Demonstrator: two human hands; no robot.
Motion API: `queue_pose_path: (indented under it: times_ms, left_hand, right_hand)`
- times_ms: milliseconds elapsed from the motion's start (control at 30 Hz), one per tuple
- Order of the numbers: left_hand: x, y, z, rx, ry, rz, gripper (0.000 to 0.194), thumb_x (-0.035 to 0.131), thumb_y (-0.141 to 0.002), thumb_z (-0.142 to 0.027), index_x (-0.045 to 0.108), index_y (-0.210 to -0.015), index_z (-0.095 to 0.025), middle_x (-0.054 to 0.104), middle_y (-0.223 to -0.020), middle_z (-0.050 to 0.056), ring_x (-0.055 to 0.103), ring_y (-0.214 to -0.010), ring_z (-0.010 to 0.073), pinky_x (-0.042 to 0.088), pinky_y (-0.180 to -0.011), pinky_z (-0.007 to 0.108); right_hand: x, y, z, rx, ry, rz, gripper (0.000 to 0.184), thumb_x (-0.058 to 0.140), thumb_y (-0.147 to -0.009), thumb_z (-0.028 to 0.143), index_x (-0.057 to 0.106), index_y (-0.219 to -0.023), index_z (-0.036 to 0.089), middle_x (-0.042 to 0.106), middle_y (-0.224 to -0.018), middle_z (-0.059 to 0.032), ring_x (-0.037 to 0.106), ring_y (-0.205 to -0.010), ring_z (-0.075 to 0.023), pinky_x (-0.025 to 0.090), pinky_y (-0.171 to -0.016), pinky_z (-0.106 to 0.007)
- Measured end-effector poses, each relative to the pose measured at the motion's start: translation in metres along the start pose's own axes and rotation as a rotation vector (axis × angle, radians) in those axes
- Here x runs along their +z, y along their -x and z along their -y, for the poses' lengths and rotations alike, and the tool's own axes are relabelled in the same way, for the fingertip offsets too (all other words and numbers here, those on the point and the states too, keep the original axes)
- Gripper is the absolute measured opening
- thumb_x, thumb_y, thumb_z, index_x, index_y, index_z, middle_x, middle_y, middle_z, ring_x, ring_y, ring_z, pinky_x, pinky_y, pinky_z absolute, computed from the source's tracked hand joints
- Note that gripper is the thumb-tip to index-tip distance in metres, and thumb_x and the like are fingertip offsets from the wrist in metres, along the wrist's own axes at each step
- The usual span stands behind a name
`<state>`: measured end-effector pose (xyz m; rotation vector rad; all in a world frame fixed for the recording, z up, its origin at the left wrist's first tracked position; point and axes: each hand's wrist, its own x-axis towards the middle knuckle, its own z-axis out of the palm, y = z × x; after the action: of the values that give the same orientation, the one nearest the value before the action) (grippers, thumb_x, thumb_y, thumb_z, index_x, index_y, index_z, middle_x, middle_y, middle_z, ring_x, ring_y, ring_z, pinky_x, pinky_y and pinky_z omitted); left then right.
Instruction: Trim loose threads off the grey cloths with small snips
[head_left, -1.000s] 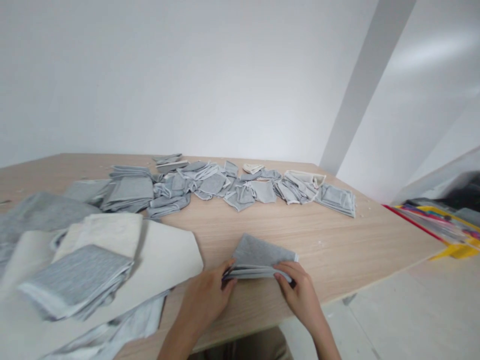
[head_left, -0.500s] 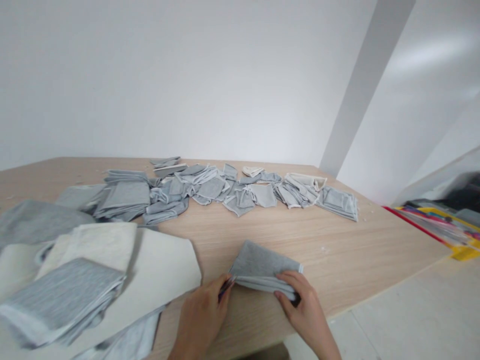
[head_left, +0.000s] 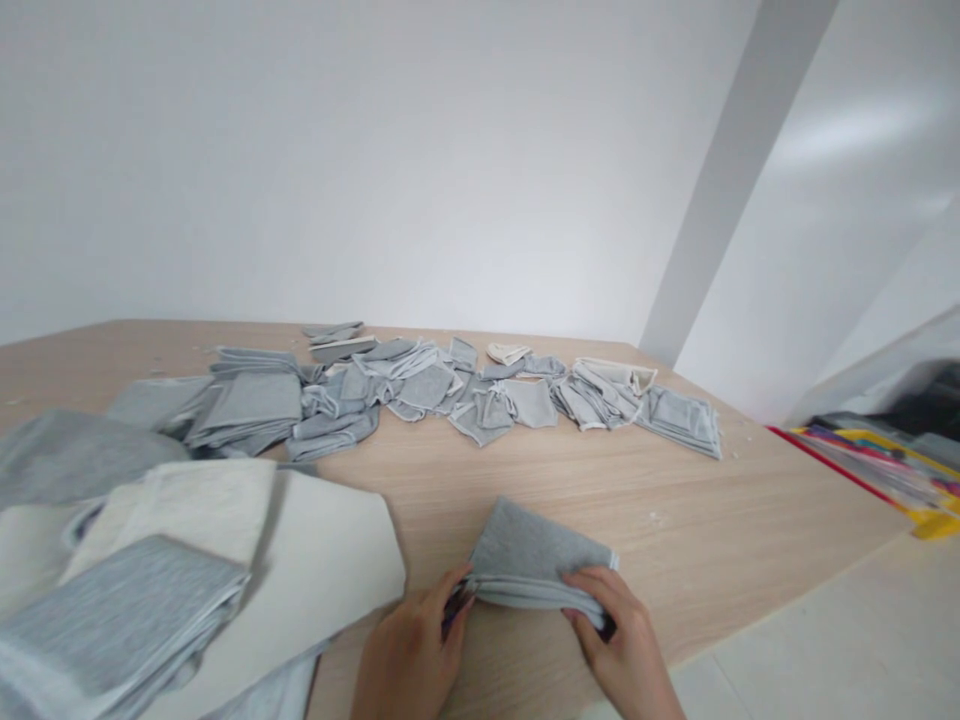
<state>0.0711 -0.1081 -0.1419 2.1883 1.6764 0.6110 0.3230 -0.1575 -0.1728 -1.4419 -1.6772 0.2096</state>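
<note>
Folded gray cloth (head_left: 529,545) being held.
Curled left hand (head_left: 418,635) gripping dark tool (head_left: 454,604) at cloth's left; right hand (head_left: 624,628) pinching right end.

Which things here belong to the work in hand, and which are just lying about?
In hand:
grey folded cloth, near edge pinched by the right hand;
small dark object, held in the left hand at the cloth's corner.

Apparently lying about:
cream fabric, left;
grey cloths along the back.
</note>
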Motion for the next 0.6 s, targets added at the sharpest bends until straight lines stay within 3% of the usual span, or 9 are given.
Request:
queue_pose_path:
  times_ms: [433, 600]
  left_hand:
    - [0.005, 0.001, 0.008, 0.056, 0.016, 0.004, 0.038, 0.042, -0.092, -0.031, 0.063, -0.124, -0.03, 0.076, -0.109, 0.003, 0.072, -0.096, 0.0229, 0.055, -0.085, 0.035]
    - [0.009, -0.001, 0.016, 0.067, 0.035, 0.033, 0.047, 0.039, -0.092, -0.029, 0.052, -0.137, -0.029, 0.076, -0.107, 0.004, 0.073, -0.094, 0.0242, 0.057, -0.082, 0.036]
  right_hand:
    - [0.001, -0.002, -0.007, -0.094, 0.058, -0.038, 0.025, 0.057, -0.087, 0.02, 0.072, -0.107, 0.024, 0.072, -0.106, -0.0106, 0.069, -0.101, -0.0257, 0.059, -0.088, -0.037]
    - [0.001, -0.003, -0.014, -0.141, 0.098, -0.073, 0.021, 0.059, -0.087, 0.021, 0.073, -0.102, 0.023, 0.073, -0.104, -0.0108, 0.071, -0.099, -0.0252, 0.059, -0.088, -0.035]
